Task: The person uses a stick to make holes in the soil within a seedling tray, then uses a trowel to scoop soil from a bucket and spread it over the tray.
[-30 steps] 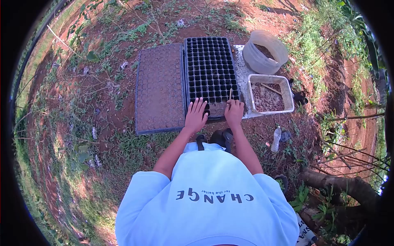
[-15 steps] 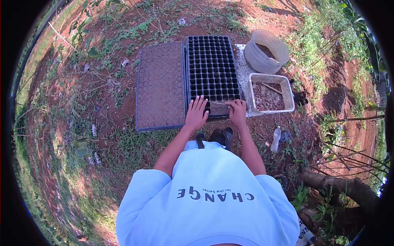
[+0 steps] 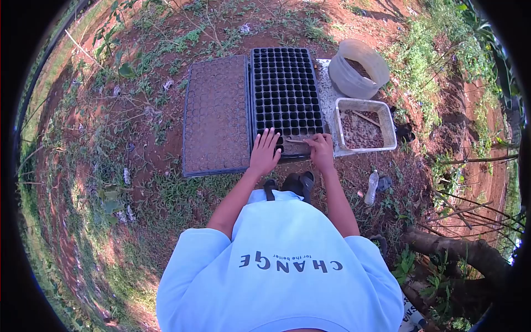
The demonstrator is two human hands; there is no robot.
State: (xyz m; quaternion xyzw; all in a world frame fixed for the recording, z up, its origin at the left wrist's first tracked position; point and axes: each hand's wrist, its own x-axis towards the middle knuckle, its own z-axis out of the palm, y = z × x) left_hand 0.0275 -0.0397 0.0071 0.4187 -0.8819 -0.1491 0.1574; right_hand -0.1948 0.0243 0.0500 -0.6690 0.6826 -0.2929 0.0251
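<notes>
My left hand (image 3: 265, 151) lies flat with fingers stretched on the near left corner of a black seedling tray (image 3: 286, 88). Most of the tray's cells look dark and hollow, while the nearest rows hold brown soil (image 3: 296, 148). Between the fingers of my right hand (image 3: 321, 150) is a thin wooden stick (image 3: 295, 141). It points left across the soil-filled cells, its tip close to my left fingers. Against the black tray's left side rests another seedling tray (image 3: 215, 116), its cells covered with brown soil.
A white rectangular tub (image 3: 338, 130) with reddish-brown granular material and a stick (image 3: 366, 118) stands right of the trays. Behind it is a translucent round container (image 3: 354, 82) with soil inside. A plastic bottle (image 3: 371, 188) is on the ground. Thick branches (image 3: 459, 249) lie at lower right.
The tip of the stick has shifted slightly over the soil-filled cells, and my right hand has moved a little. My left hand stays in place.
</notes>
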